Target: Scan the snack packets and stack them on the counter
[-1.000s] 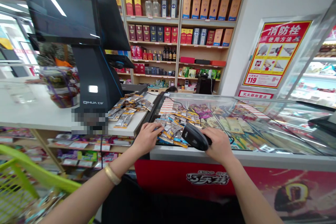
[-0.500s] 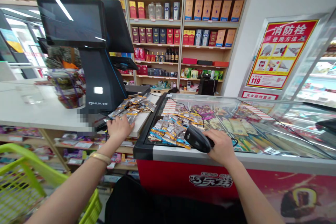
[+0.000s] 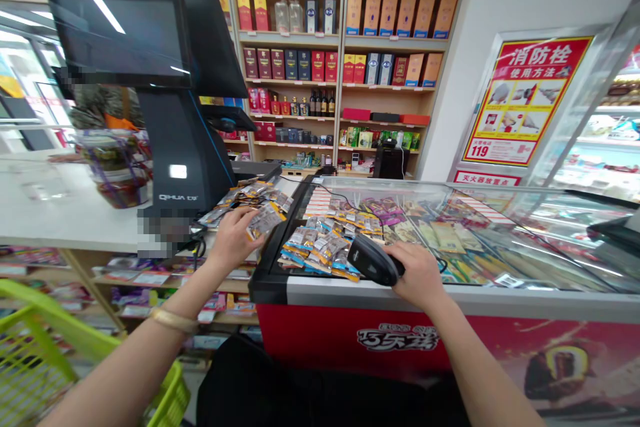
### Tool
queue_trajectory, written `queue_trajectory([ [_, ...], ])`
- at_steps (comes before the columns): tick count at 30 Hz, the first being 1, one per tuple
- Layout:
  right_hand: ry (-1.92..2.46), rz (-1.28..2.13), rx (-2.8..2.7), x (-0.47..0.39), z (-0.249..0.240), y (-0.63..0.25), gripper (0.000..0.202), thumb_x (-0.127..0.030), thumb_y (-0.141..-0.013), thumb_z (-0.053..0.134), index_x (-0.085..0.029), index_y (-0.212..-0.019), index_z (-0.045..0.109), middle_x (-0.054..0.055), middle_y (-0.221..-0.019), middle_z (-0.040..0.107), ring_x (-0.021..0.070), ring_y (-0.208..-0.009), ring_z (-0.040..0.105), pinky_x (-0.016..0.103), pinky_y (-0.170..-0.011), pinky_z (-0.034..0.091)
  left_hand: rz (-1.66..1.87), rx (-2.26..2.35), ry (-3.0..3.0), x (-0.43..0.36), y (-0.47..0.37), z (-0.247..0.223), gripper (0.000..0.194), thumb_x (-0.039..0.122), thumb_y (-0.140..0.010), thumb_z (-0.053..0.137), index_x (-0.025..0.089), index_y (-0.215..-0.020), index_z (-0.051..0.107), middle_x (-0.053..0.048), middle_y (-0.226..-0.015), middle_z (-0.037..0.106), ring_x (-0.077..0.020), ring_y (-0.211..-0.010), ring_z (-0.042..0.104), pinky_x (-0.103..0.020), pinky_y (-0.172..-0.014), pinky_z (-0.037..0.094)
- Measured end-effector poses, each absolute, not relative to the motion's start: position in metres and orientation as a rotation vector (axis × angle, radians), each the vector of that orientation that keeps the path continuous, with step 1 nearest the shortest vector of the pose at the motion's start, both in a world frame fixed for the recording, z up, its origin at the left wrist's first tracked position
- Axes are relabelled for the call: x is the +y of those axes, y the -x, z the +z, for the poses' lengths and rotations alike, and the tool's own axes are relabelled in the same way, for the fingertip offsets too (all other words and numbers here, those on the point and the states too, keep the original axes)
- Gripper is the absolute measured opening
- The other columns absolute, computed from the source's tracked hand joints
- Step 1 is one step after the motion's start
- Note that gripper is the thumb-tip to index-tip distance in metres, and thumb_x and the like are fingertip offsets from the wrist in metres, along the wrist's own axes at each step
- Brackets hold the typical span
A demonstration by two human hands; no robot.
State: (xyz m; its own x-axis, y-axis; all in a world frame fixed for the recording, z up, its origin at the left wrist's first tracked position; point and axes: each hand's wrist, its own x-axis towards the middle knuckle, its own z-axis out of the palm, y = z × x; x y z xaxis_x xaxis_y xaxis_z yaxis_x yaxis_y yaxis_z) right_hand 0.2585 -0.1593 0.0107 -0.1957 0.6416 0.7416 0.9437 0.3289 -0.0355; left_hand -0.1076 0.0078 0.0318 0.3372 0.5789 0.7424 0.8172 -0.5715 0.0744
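My left hand [image 3: 235, 235], with a gold bangle on the wrist, is closed on a small snack packet [image 3: 267, 219] with orange edges. It holds the packet just over the counter's edge, in front of a pile of similar packets [image 3: 240, 197]. My right hand [image 3: 417, 273] is wrapped round the handle of a black barcode scanner [image 3: 371, 259], whose head points left. Under and beside the scanner head, a second heap of blue and orange snack packets [image 3: 320, 247] lies on the glass top of the chest freezer [image 3: 325, 290].
A point-of-sale terminal [image 3: 183, 140] stands on the white counter [image 3: 75, 227], beside strapped jars [image 3: 117, 170]. A yellow-green shopping basket [image 3: 55, 347] is at my lower left. Shelves of boxed bottles line the back wall. The scanner's cord [image 3: 373, 207] crosses the freezer glass.
My left hand has lifted a packet from the pile on the counter and moved slightly right with it. My right hand keeps the scanner in nearly the same place.
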Motion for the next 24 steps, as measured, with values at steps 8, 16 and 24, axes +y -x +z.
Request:
queue_trajectory([
  [8, 1.356, -0.562, -1.956, -0.158, 0.031, -0.244, 0.025, -0.015, -0.07, 0.057, -0.02, -0.092, 0.067, 0.004, -0.08, 0.067, 0.0169, -0.072, 0.058, 0.028, -0.068, 0.036, -1.033, -0.654, 2.542, -0.039, 0.079, 0.06, 0.035, 0.033, -0.082, 0.06, 0.022, -0.115, 0.062, -0.01, -0.119, 0.064, -0.0249, -0.111, 0.058, -0.042, -0.099, 0.042],
  [16, 1.387, -0.539, -1.988, -0.152, 0.039, -0.235, 0.025, -0.015, -0.068, 0.057, -0.022, -0.09, 0.066, 0.004, -0.083, 0.069, 0.0184, -0.077, 0.059, 0.029, -0.069, 0.036, -0.937, -0.581, 2.655, -0.048, 0.068, 0.054, 0.036, 0.034, -0.081, 0.061, 0.024, -0.116, 0.063, -0.01, -0.121, 0.065, -0.0244, -0.113, 0.057, -0.041, -0.101, 0.04],
  [24, 1.359, -0.616, -1.806, -0.145, 0.034, -0.253, 0.022, -0.019, -0.068, 0.055, -0.019, -0.088, 0.065, 0.005, -0.077, 0.066, 0.0192, -0.072, 0.059, 0.028, -0.067, 0.038, -1.243, -1.425, 2.407, -0.026, 0.044, 0.044, 0.044, 0.04, -0.077, 0.059, 0.016, -0.113, 0.063, -0.012, -0.112, 0.061, -0.0264, -0.107, 0.057, -0.037, -0.097, 0.044],
])
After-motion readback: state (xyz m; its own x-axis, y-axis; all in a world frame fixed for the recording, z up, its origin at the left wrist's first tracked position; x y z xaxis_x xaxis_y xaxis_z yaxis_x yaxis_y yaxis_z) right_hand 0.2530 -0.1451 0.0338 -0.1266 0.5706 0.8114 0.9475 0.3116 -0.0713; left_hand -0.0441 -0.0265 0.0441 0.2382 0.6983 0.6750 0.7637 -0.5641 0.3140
